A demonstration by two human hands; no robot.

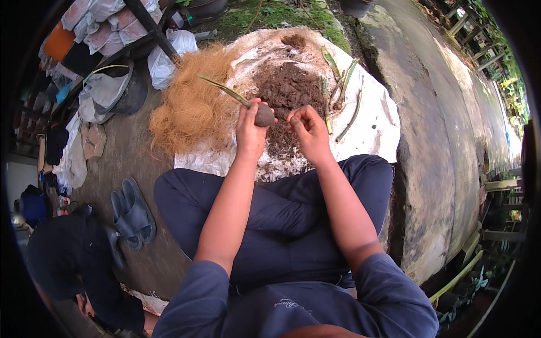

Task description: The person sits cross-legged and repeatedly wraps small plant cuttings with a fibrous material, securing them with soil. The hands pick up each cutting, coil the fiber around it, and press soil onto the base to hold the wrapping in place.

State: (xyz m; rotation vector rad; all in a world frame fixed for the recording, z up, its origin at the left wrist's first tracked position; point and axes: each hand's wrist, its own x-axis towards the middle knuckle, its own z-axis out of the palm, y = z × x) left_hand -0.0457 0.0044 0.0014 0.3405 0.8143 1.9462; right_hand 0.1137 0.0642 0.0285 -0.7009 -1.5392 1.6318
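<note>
My left hand (252,128) is closed round a ball of dark soil (265,115), out of which a long green leaf cutting (224,88) points up and to the left. Just to the right, my right hand (310,130) is held with its fingers curled and pinched; whether something small is between them I cannot make out. Beyond both hands a heap of loose dark soil (293,84) lies on a white sheet (372,101). Several more leaf cuttings (350,79) rest on the sheet to the right of the heap.
A tangled pile of brown fibre (191,101) spreads at the left of the sheet. Grey slippers (133,211) lie on the concrete floor. Farther left are a dark bucket (132,90), a white plastic bag (169,56) and a shelf with bags. Another person (84,265) is at the lower left.
</note>
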